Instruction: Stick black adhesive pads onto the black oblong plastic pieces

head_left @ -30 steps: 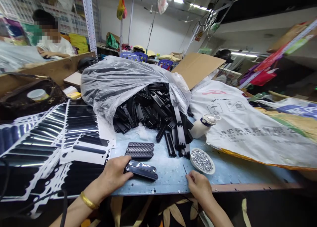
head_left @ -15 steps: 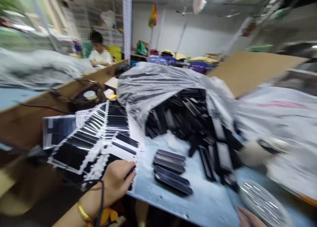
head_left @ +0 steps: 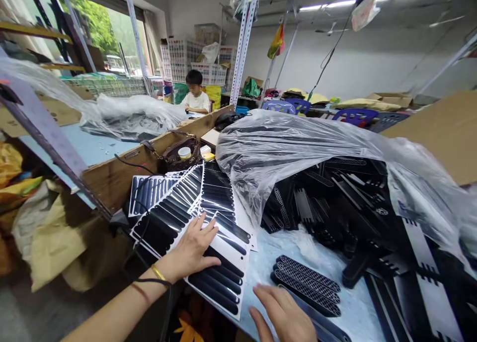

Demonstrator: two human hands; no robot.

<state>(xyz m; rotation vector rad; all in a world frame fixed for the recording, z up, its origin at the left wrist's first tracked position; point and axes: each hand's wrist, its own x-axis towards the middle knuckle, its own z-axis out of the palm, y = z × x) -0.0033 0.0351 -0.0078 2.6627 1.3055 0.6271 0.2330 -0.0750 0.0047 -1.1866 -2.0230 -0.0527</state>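
My left hand (head_left: pixel 197 245) rests with spread fingers on a white sheet of black strip-shaped stickers (head_left: pixel 223 275). More sticker sheets (head_left: pixel 164 220) lie fanned out beyond it. My right hand (head_left: pixel 285 314) is near the front edge of the table, thumb and fingers apart, with nothing visible between them. Just beyond it is a small stack of black strips with a mesh pattern (head_left: pixel 307 282). A smooth dark strip (head_left: pixel 324 324) lies partly hidden behind the right hand.
A translucent plastic bag (head_left: pixel 290 143) spills many black plastic pieces (head_left: pixel 335 208) over the blue tabletop (head_left: pixel 268 242). A wooden board (head_left: pixel 122 170) edges the left side, beside a brown handbag (head_left: pixel 182 153). Another person (head_left: pixel 196 96) sits farther back. A cable hangs across my left wrist.
The view has swung left. My left hand has gone from closed fingers at the sheet's edge to spread fingers on the sheet. My right hand has come in from the right toward the sheets.
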